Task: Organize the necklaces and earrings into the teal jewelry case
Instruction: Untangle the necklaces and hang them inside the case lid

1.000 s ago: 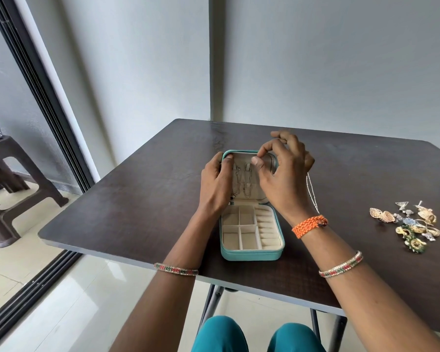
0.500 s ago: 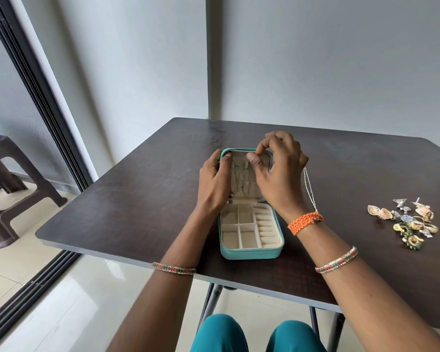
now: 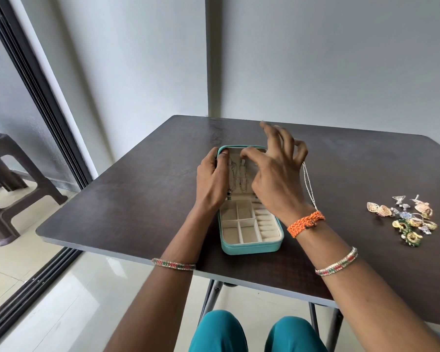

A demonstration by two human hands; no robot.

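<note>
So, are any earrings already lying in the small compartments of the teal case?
No, the compartments of the teal case show only bare lining, while the earrings lie heaped on the table.

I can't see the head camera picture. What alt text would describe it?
A person's two hands work at an open teal jewelry case on a dark brown wooden table: the left hand holds the lid's edge, and the right hand reaches into the lid while a thin silver chain necklace dangles from it. A pile of gold and coloured earrings lies to the right.

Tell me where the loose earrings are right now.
The earrings lie in a small pile on the dark table, at the right of the head view, apart from the teal case.
</note>
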